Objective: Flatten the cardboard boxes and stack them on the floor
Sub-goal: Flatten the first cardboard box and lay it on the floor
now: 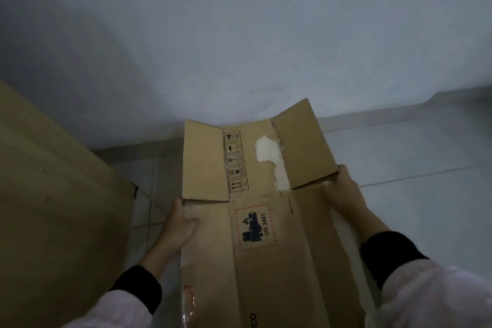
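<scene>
box (269,242) flattened, held above floor (426,157), long axis running away from person | left hand (178,226) pinching box's left edge | right hand (343,194) clamping right edge, nearer far flaps

Bare left hand (179,226), bare right hand (343,194), black inner cuffs, pale pinkish-white outer sleeves, both arms

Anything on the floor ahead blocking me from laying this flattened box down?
Nothing visible: the tiled floor beyond the flattened box is bare up to the wall. The big cardboard box stands off to the left.
</scene>
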